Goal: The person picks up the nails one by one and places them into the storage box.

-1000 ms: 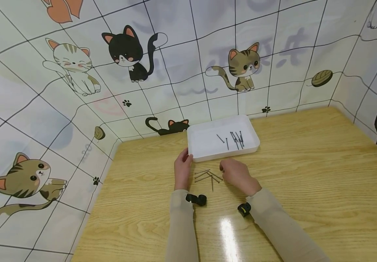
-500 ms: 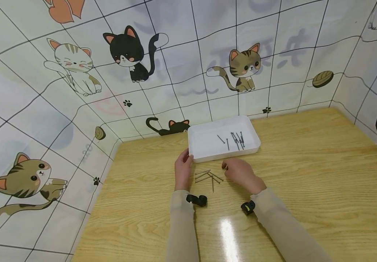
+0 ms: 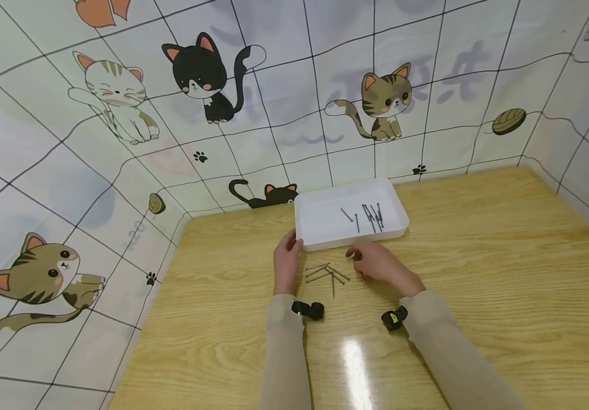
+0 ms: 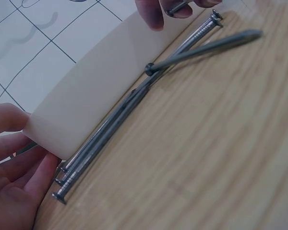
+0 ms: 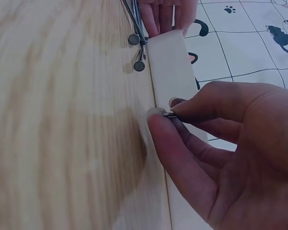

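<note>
My left hand [image 3: 286, 265] grips the front left corner of a white tray [image 3: 320, 222], thumb and fingers around its wall [image 4: 86, 100]. My right hand [image 3: 378, 263] is just in front of the tray's front edge, pinching a nail [image 5: 169, 115] between thumb and fingertips; most of that nail is hidden by the fingers. Between the hands, several long steel nails [image 3: 333, 285] lie loosely crossed on the table. Inside the tray, toward its right half, lie several more nails [image 3: 368, 216].
The wooden table [image 3: 478, 273] runs up to a wall covering [image 3: 294, 85] printed with cartoon cats, directly behind the tray. Each wrist carries a black strap with a camera, the left camera [image 3: 316, 310] and the right camera [image 3: 391, 320].
My right hand has shifted slightly right, away from the loose nails, its fingers turning with the pinched nail. My left hand keeps its grip on the tray, and the nails on the table lie as before.
</note>
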`<state>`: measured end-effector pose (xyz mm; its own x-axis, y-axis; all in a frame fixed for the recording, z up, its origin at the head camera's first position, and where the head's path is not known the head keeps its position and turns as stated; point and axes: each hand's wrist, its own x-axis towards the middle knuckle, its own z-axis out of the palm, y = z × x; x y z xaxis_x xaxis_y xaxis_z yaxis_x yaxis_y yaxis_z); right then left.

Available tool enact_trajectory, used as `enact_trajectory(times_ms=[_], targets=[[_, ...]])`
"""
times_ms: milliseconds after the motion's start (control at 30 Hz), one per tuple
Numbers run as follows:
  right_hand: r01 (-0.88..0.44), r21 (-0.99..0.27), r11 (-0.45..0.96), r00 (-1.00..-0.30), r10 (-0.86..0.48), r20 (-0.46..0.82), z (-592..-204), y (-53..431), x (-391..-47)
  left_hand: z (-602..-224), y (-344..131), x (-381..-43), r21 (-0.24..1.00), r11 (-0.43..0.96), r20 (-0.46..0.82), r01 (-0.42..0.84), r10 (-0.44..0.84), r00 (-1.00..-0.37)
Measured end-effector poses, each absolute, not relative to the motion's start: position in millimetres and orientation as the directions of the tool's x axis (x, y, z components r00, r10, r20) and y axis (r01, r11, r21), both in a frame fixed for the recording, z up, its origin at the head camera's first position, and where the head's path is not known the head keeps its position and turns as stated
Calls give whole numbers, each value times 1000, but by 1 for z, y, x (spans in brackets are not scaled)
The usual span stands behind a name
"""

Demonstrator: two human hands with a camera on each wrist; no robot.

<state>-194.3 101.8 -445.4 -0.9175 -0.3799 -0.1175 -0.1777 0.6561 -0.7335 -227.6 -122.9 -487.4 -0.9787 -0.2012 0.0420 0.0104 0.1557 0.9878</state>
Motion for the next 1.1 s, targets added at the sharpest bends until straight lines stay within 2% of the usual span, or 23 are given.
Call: enact_trajectory(times_ms=[233, 733, 1100], targets=[[-177, -788, 590, -913, -397, -91, -442, 106, -196, -487, -122, -228, 987, 163, 34, 0, -204, -978], [-144, -900, 411, -951, -310, 11, -439, 97, -213, -488, -125, -230, 987, 161, 38, 6, -199, -979], [-163, -871, 464, -968, -246, 50, -417, 106, -248, -482, -124, -226, 988, 155, 27, -3, -191, -981]])
